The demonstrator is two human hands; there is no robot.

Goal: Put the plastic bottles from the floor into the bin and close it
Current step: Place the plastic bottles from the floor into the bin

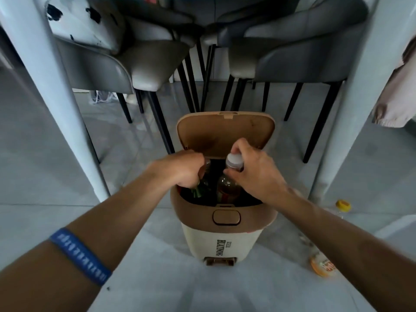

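A cream bin (221, 242) with a brown rim stands on the floor in front of me, its brown lid (225, 131) tipped up and back. My left hand (182, 168) grips a green bottle (199, 191) by its top, the bottle's body inside the bin opening. My right hand (254, 171) grips the neck of a clear bottle with a white cap (234, 162) and amber liquid, also standing in the opening. On the floor to the right lie a bottle with a yellow cap (343, 205) and a clear bottle with an orange label (323, 265).
A white table leg (56, 97) rises on the left and another (351, 109) on the right. Grey chairs (139, 61) with black legs stand behind the bin. A cloth (398, 97) hangs at the right edge. The floor is grey tile.
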